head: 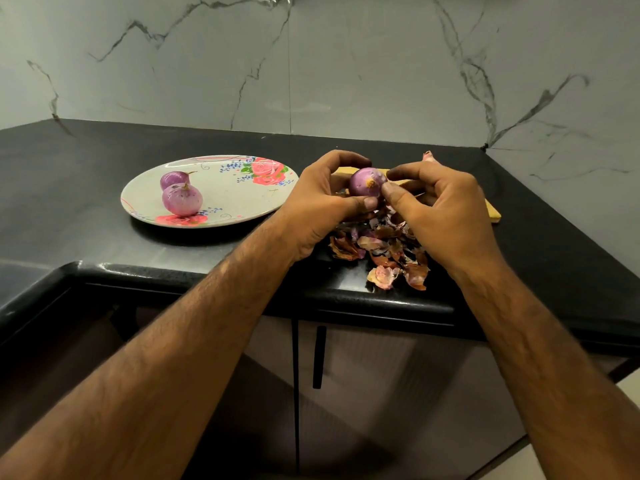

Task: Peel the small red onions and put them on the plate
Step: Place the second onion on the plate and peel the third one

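Observation:
A small purple-red onion (366,181) is held above the counter with its root end toward me. My left hand (322,206) grips it from the left with thumb and fingers. My right hand (440,209) pinches at the onion's right side with thumb and forefinger. On the white flowered plate (239,195) to the left lie two peeled onions, one nearer (182,199) and one behind it (173,179).
A heap of dry onion skins (384,252) lies on the black counter (104,161) under my hands, near its front edge. A wooden board (493,214) sits behind my hands. A marble wall rises at the back; cabinet doors are below.

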